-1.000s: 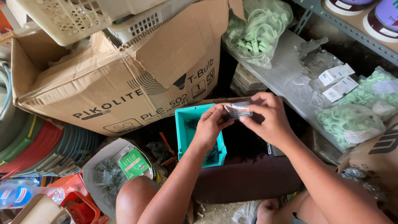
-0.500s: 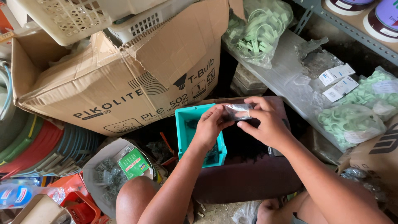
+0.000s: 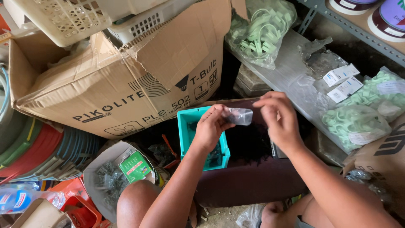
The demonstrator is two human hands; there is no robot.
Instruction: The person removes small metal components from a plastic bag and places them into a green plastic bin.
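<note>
Our left hand [image 3: 211,128] pinches the small clear bag [image 3: 238,115] just above the teal bin [image 3: 184,131] — our right hand [image 3: 278,120] hovers beside, fingers loose, holding nothing. We'd best keep the bag level.

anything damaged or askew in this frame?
Yes. The big cardboard box lies tipped on its side, its top flap torn and bent up, with white plastic baskets piled crookedly on it. The left hand holds a small clear bag over the teal bin; nothing visibly spilled there.
</note>
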